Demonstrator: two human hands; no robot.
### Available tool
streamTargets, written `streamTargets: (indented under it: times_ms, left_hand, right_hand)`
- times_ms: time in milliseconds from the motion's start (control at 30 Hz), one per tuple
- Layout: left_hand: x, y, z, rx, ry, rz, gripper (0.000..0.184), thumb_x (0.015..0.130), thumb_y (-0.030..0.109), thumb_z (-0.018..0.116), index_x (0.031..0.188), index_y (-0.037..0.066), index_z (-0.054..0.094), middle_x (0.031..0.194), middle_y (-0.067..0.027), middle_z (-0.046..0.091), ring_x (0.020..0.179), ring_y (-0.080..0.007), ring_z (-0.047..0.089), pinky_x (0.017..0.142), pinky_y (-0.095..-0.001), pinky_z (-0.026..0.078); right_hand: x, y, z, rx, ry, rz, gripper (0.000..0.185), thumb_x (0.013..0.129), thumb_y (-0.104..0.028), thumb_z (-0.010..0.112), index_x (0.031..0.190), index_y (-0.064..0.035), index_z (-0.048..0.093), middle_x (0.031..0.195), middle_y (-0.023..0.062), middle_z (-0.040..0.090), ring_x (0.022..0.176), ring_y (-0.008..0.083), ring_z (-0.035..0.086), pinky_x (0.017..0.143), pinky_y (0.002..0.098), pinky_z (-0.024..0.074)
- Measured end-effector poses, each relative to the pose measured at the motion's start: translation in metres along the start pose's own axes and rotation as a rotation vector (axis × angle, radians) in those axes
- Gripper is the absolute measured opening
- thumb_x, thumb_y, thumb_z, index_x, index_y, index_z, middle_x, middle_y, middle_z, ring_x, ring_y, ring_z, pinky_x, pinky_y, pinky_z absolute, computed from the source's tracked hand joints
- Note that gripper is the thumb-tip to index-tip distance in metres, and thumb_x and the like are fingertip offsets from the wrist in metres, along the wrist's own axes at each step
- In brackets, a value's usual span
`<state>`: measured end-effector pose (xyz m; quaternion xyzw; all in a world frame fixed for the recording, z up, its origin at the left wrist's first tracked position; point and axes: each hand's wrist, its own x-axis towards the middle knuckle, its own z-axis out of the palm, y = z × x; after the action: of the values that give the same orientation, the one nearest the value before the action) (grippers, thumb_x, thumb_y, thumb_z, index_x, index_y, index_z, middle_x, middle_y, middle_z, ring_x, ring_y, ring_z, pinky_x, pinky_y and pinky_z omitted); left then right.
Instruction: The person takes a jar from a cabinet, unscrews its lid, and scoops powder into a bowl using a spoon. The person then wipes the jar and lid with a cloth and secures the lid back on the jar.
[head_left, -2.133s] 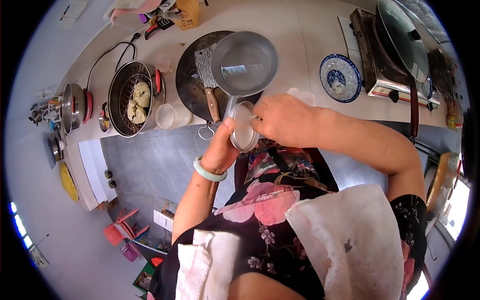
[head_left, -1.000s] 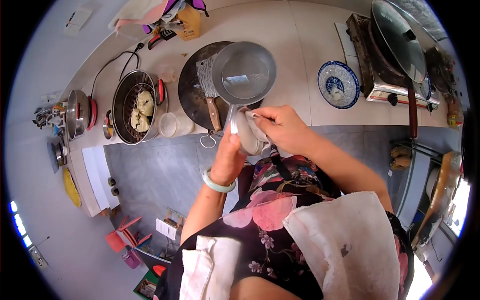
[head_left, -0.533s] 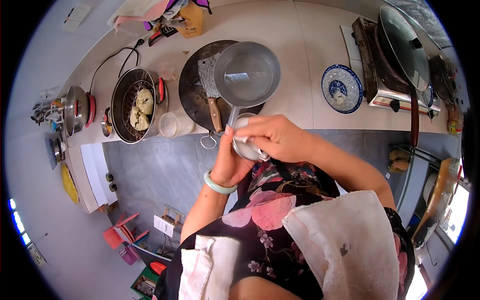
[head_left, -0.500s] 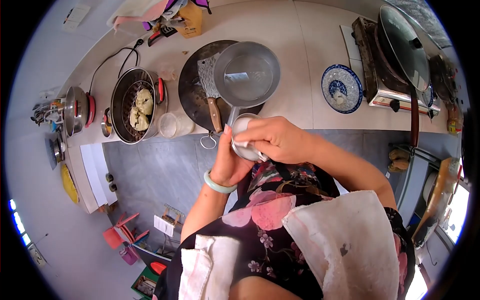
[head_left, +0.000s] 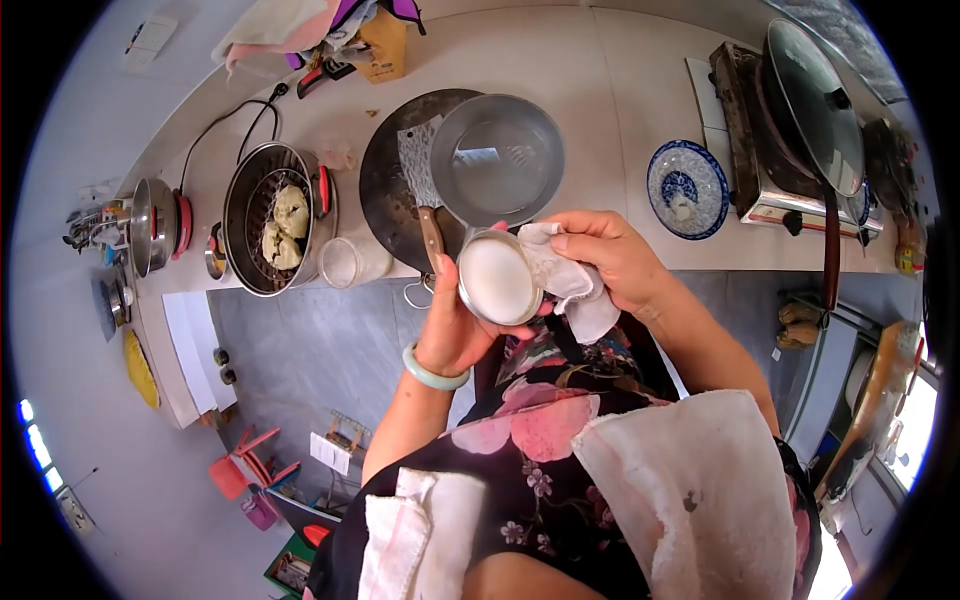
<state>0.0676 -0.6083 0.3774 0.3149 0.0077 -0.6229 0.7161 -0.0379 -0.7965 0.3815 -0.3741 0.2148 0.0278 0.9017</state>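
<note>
My left hand point(head_left: 462, 325), with a pale green bangle at the wrist, is wrapped round a small round container point(head_left: 498, 280) that has a whitish face and a metallic rim. A white cloth point(head_left: 577, 290) hangs pinched in my right hand point(head_left: 612, 256), at the container's right edge. Just beyond my hands, a grey pan point(head_left: 500, 160) rests on a round dark board point(head_left: 385, 185). Beside the pan on that board lies a cleaver point(head_left: 420, 170) with a wooden handle. To the left of the board is a clear jar point(head_left: 350, 262).
A steamer pot point(head_left: 240, 215) with pale dough pieces point(head_left: 288, 225) is on the left of the counter point(head_left: 600, 60). Toward the right are a blue-and-white bowl point(head_left: 688, 190) and a stove point(head_left: 745, 180) bearing a lidded pan point(head_left: 815, 105). A yellow bag point(head_left: 382, 45) stands at the back.
My right hand has moved off the container's face to its right, with more of the cloth hanging out. The container's whitish face now shows fully.
</note>
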Motion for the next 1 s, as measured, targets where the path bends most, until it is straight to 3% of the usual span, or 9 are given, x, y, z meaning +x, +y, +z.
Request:
streamTargets:
  times_ms: [133, 233, 333, 433, 600, 700, 800, 900, 1000]
  left_hand:
    - [0.004, -0.001, 0.003, 0.116, 0.044, 0.029, 0.087, 0.089, 0.074, 0.033, 0.151, 0.014, 0.022, 0.146, -0.0090, 0.039, 0.121, -0.0309, 0.054, 0.076, -0.0416, 0.059]
    - [0.002, -0.003, -0.001, 0.070, -0.050, 0.060, 0.086, 0.089, 0.070, 0.043, 0.150, 0.012, 0.023, 0.145, -0.0088, 0.041, 0.123, -0.0287, 0.052, 0.082, -0.0425, 0.056]
    - [-0.001, 0.005, -0.006, 0.156, -0.161, 0.042, 0.082, 0.091, 0.054, 0.057, 0.149, 0.008, 0.022, 0.140, -0.0127, 0.043, 0.124, -0.0263, 0.050, 0.097, -0.0420, 0.049]
    - [-0.003, 0.005, -0.012, 0.170, -0.087, -0.035, 0.079, 0.089, 0.047, 0.062, 0.147, 0.006, 0.026, 0.138, -0.0123, 0.045, 0.123, -0.0253, 0.051, 0.098, -0.0408, 0.047]
    - [0.002, 0.000, -0.008, 0.065, -0.038, -0.010, 0.073, 0.091, 0.053, 0.056, 0.143, 0.007, 0.032, 0.133, -0.0114, 0.049, 0.120, -0.0249, 0.053, 0.093, -0.0408, 0.050]
    - [0.004, -0.001, -0.015, -0.071, -0.090, -0.038, 0.073, 0.092, 0.061, 0.047, 0.142, 0.008, 0.035, 0.127, -0.0120, 0.053, 0.109, -0.0252, 0.059, 0.083, -0.0388, 0.053]
    - [0.003, 0.000, -0.014, -0.158, -0.074, -0.111, 0.078, 0.092, 0.069, 0.037, 0.141, 0.009, 0.036, 0.120, -0.0128, 0.057, 0.093, -0.0257, 0.064, 0.073, -0.0365, 0.055]
    - [0.008, 0.000, 0.002, -0.165, 0.033, -0.128, 0.082, 0.091, 0.073, 0.029, 0.141, 0.009, 0.035, 0.111, -0.0139, 0.061, 0.080, -0.0266, 0.065, 0.065, -0.0350, 0.055]
    - [0.010, -0.002, 0.000, -0.125, 0.059, -0.100, 0.081, 0.092, 0.072, 0.029, 0.143, 0.010, 0.034, 0.110, -0.0141, 0.062, 0.079, -0.0264, 0.065, 0.064, -0.0339, 0.055]
  right_hand:
    - [0.008, 0.005, 0.003, -0.312, 0.002, -0.007, 0.027, 0.095, -0.010, 0.052, 0.116, 0.0033, 0.063, 0.096, 0.0072, 0.068, 0.085, 0.0111, 0.065, 0.073, 0.0262, 0.0528]
    - [0.010, 0.005, 0.006, -0.412, -0.005, -0.032, 0.028, 0.095, -0.011, 0.051, 0.115, 0.0043, 0.063, 0.094, 0.0075, 0.068, 0.084, 0.0106, 0.064, 0.071, 0.0264, 0.0519]
    - [0.010, 0.010, 0.011, -0.463, 0.009, -0.088, 0.028, 0.095, -0.012, 0.051, 0.113, 0.0057, 0.062, 0.091, 0.0100, 0.068, 0.081, 0.0135, 0.064, 0.070, 0.0271, 0.0512]
    - [0.011, 0.016, 0.021, -0.689, 0.082, -0.253, 0.025, 0.094, -0.010, 0.050, 0.110, 0.0038, 0.063, 0.087, 0.0131, 0.067, 0.078, 0.0215, 0.066, 0.069, 0.0304, 0.0508]
    - [0.019, 0.015, 0.033, -0.819, 0.048, -0.419, 0.023, 0.088, -0.006, 0.051, 0.106, -0.0027, 0.065, 0.091, 0.0147, 0.064, 0.079, 0.0316, 0.062, 0.069, 0.0363, 0.0491]
    - [0.026, 0.013, 0.029, -0.877, -0.121, -0.588, 0.025, 0.087, 0.000, 0.054, 0.109, -0.0008, 0.065, 0.089, 0.0107, 0.062, 0.071, 0.0209, 0.062, 0.062, 0.0303, 0.0487]
    - [0.022, 0.007, 0.027, -1.124, -0.311, -0.774, 0.030, 0.080, -0.004, 0.061, 0.110, -0.0064, 0.065, 0.083, 0.0084, 0.058, 0.069, 0.0249, 0.060, 0.061, 0.0336, 0.0500]
    - [0.008, -0.007, 0.032, -1.473, -0.355, -0.688, 0.033, 0.073, -0.014, 0.070, 0.106, -0.0126, 0.064, 0.087, 0.0059, 0.061, 0.078, 0.0226, 0.064, 0.068, 0.0367, 0.0529]
    - [0.013, -0.004, 0.031, -1.603, -0.271, -0.905, 0.041, 0.067, -0.017, 0.074, 0.106, -0.0123, 0.061, 0.086, 0.0043, 0.062, 0.078, 0.0209, 0.065, 0.066, 0.0359, 0.0541]
